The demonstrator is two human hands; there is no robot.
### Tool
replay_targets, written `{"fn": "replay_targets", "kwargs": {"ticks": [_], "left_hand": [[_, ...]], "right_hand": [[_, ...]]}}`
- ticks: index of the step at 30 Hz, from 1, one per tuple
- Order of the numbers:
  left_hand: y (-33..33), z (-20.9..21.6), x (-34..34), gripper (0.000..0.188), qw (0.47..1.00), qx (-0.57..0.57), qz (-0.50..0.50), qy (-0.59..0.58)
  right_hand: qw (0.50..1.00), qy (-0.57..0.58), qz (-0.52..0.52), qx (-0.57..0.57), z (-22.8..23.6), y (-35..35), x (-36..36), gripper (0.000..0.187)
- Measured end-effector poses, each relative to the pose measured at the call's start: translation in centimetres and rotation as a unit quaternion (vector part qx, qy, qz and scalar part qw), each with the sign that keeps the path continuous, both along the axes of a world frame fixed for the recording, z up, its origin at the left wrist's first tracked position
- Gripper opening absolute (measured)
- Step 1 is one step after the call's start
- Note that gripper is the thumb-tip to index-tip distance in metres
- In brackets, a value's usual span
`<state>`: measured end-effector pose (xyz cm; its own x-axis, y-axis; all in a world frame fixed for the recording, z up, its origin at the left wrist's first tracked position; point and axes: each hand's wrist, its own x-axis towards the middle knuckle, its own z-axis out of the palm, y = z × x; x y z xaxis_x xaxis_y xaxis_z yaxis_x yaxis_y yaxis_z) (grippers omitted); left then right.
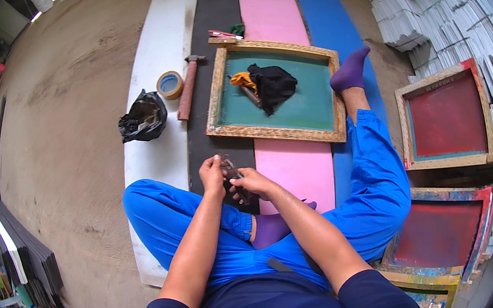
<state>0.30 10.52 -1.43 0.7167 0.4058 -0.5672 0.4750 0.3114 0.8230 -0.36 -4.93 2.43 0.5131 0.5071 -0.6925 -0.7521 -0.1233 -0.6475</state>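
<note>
Above my lap, my right hand (pixel 252 182) is closed round a small dark, worn tool (pixel 230 170) whose exact kind I cannot make out. The fingers of my left hand (pixel 212 174) pinch at its upper end, where something thin sticks up. Just beyond my hands lies a wooden-framed printing screen (pixel 281 132) with green mesh. On the mesh rest a bunched black cloth (pixel 275 85), an orange cloth (pixel 243 80) and a brownish handle partly under them. Left of the frame are a hammer (pixel 188 90) with a wrapped handle and a roll of tape (pixel 169 85).
A crumpled black plastic bag (pixel 143 118) stands on the white board (pixel 155 147). White, black, pink and blue boards lie side by side under me. My right foot (pixel 350 70) touches the frame's right side. Red-meshed screens (pixel 446 115) and white stacks (pixel 452 14) line the right.
</note>
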Motion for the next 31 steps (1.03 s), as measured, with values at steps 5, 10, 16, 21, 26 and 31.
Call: {"fn": "replay_targets", "kwargs": {"ticks": [5,10,16,21,26,31], "left_hand": [[0.4,0.1,0.6,0.025,0.987,0.160,0.011,0.006],[-0.5,-0.1,0.9,0.027,0.984,0.174,-0.014,-0.031],[-3.7,-0.3,1.3,0.028,0.981,0.160,-0.099,-0.047],[-5.1,-0.6,1.6,0.028,0.980,0.144,-0.126,-0.058],[-5.0,-0.7,1.2,0.027,0.981,0.135,-0.130,-0.051],[-4.5,-1.4,0.7,0.027,0.982,0.132,-0.126,-0.039]], "right_hand": [[0.998,-0.021,-0.037,-0.041,-1.2,-2.3,-0.3,0.031],[0.973,-0.092,-0.113,-0.181,-1.9,-8.1,-0.3,0.023],[0.918,-0.135,-0.166,-0.333,-1.6,-13.6,-0.3,0.024],[0.904,-0.159,-0.152,-0.366,-3.9,-14.6,-0.2,0.022],[0.889,-0.180,-0.153,-0.392,-5.0,-14.3,0.5,0.023],[0.887,-0.151,-0.186,-0.395,-4.9,-13.5,0.6,0.025]]}}
